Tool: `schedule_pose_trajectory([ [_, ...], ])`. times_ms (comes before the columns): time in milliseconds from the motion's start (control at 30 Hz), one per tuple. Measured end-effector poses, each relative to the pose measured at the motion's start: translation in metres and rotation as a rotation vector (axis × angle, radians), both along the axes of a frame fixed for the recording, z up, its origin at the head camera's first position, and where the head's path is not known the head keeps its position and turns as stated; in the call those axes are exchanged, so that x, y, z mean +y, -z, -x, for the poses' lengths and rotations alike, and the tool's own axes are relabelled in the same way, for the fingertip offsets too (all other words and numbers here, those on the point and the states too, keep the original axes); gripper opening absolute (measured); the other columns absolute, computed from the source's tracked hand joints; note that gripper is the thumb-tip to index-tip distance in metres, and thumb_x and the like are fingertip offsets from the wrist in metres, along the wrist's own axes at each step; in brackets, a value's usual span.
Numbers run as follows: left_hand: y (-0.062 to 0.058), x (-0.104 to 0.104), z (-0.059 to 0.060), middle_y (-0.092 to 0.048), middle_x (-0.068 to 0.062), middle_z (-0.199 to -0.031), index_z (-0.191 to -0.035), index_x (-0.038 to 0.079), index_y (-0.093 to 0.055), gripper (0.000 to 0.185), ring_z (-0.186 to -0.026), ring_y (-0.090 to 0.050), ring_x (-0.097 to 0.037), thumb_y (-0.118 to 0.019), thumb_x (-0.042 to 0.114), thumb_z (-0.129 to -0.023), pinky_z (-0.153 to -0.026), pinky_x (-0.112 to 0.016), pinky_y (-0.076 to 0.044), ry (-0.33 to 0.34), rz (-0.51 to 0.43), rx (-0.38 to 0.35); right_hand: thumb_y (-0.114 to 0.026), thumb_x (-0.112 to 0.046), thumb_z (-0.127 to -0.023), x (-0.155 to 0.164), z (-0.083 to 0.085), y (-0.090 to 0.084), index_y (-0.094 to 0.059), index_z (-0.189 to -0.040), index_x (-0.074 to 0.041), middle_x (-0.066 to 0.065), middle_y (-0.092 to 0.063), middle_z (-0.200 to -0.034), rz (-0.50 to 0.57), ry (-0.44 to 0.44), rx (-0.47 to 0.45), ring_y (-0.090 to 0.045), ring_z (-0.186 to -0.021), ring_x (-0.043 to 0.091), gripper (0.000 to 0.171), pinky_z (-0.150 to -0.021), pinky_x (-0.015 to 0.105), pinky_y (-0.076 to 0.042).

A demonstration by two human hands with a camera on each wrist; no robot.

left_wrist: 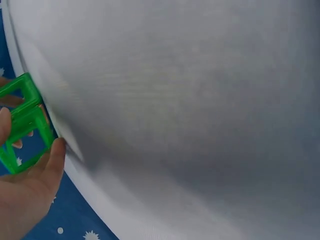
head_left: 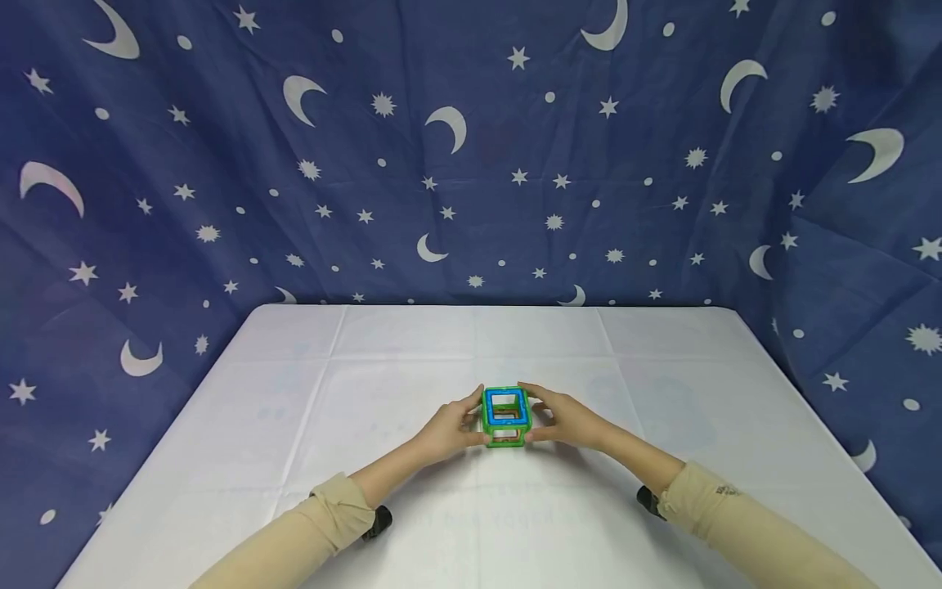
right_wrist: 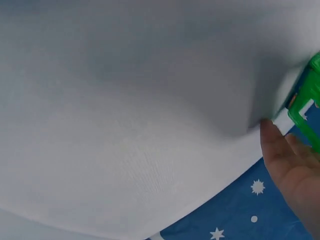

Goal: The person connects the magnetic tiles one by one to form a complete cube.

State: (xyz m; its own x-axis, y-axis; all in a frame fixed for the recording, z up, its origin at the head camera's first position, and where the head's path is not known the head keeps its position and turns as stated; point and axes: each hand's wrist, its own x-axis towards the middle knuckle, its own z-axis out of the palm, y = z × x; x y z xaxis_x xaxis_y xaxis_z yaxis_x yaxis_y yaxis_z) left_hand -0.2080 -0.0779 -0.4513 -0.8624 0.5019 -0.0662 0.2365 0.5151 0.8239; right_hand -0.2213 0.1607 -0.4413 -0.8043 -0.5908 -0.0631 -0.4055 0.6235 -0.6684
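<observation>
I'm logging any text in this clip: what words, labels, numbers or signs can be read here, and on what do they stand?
Nothing can be read.
Small dark mark on the right sleeve: too small to read.
Faint print on the white tablecloth: too pale and blurred to read.
Cube of green and blue frames, held between the left hand and right hand: no lettering visible.

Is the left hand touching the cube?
Touching. In the left wrist view, the left hand has its fingers against the green frames of the cube; the head view also shows it pressed to the cube's left side.
</observation>
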Motion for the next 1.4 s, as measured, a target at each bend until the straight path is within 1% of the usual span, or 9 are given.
schedule_pose_trajectory([
  [33, 0.001, 0.001, 0.001, -0.05, -0.027, -0.134, -0.147, -0.005, -0.021, 0.081, -0.11, -0.061, -0.037, -0.069, 0.014, -0.085, -0.095, -0.042, -0.049, 0.007, 0.015, 0.031, -0.072, -0.023, -0.083, 0.0, 0.0, 0.001, -0.03, -0.143, 0.004, 0.024, -0.044, -0.14, -0.004, 0.002, 0.019, -0.054, -0.118, 0.043, 0.079, -0.09, 0.05, -0.05],
  [133, 0.001, 0.005, 0.002, -0.065, -0.028, -0.101, -0.146, -0.004, -0.025, 0.08, -0.078, -0.064, -0.035, -0.071, 0.015, -0.083, -0.079, -0.036, -0.054, 0.026, 0.082, 0.086, -0.072, -0.024, -0.083, 0.001, -0.003, 0.002, -0.032, -0.143, 0.003, 0.021, -0.05, -0.137, -0.021, 0.013, 0.049, -0.058, -0.114, 0.038, 0.077, -0.088, 0.045, -0.052],
  [167, 0.002, 0.005, 0.003, -0.065, -0.026, -0.109, -0.146, -0.003, -0.026, 0.08, -0.081, -0.066, -0.033, -0.071, 0.017, -0.083, -0.081, -0.034, -0.053, 0.036, 0.102, 0.106, -0.072, -0.025, -0.082, 0.002, -0.004, 0.002, -0.033, -0.142, 0.004, 0.021, -0.051, -0.136, -0.028, 0.019, 0.058, -0.059, -0.113, 0.037, 0.077, -0.087, 0.044, -0.053],
  [267, 0.001, 0.006, 0.004, -0.067, -0.022, -0.107, -0.145, -0.002, -0.028, 0.08, -0.086, -0.066, -0.031, -0.072, 0.02, -0.082, -0.086, -0.035, -0.053, 0.067, 0.151, 0.144, -0.073, -0.027, -0.081, 0.004, -0.007, 0.001, -0.036, -0.141, 0.005, 0.02, -0.054, -0.134, -0.048, 0.032, 0.088, -0.061, -0.11, 0.034, 0.077, -0.086, 0.041, -0.054],
  [367, 0.002, 0.006, 0.004, -0.058, -0.018, -0.129, -0.144, -0.003, -0.031, 0.08, -0.113, -0.061, -0.029, -0.073, 0.021, -0.08, -0.099, -0.037, -0.047, 0.078, 0.173, 0.184, -0.074, -0.029, -0.08, 0.005, -0.008, 0.0, -0.038, -0.139, 0.006, 0.02, -0.055, -0.132, -0.06, 0.032, 0.119, -0.062, -0.107, 0.033, 0.078, -0.084, 0.04, -0.054],
  [400, 0.002, 0.006, 0.004, -0.056, -0.018, -0.131, -0.144, -0.003, -0.032, 0.08, -0.119, -0.057, -0.029, -0.073, 0.021, -0.08, -0.1, -0.039, -0.045, 0.079, 0.178, 0.195, -0.074, -0.029, -0.079, 0.005, -0.009, -0.001, -0.038, -0.139, 0.006, 0.019, -0.056, -0.131, -0.06, 0.03, 0.123, -0.063, -0.107, 0.032, 0.078, -0.084, 0.039, -0.054],
  [833, 0.003, 0.007, 0.007, -0.062, -0.013, -0.126, -0.141, 0.001, -0.04, 0.077, -0.105, -0.063, -0.025, -0.076, 0.024, -0.077, -0.091, -0.037, -0.051, 0.073, 0.204, 0.239, -0.072, -0.027, -0.082, 0.01, -0.004, 0.004, -0.036, -0.141, 0.003, 0.019, -0.056, -0.13, -0.027, -0.012, 0.076, -0.064, -0.105, 0.034, 0.075, -0.083, 0.037, -0.055],
  [1167, 0.002, 0.006, 0.01, -0.056, -0.017, -0.132, -0.14, -0.002, -0.041, 0.08, -0.116, -0.058, -0.034, -0.078, 0.026, -0.075, -0.096, -0.042, -0.049, 0.076, 0.2, 0.228, -0.073, -0.027, -0.082, 0.01, -0.006, 0.004, -0.035, -0.139, 0.002, 0.022, -0.057, -0.128, -0.014, 0.01, 0.027, -0.062, -0.107, 0.036, 0.075, -0.082, 0.037, -0.055],
  [1400, 0.003, 0.004, 0.011, -0.056, -0.016, -0.132, -0.138, 0.001, -0.045, 0.078, -0.117, -0.058, -0.031, -0.081, 0.025, -0.073, -0.093, -0.039, -0.051, 0.067, 0.18, 0.191, -0.073, -0.028, -0.082, 0.006, -0.009, 0.002, -0.035, -0.139, 0.001, 0.019, -0.059, -0.126, -0.014, 0.017, 0.002, -0.061, -0.11, 0.035, 0.074, -0.085, 0.04, -0.054],
])
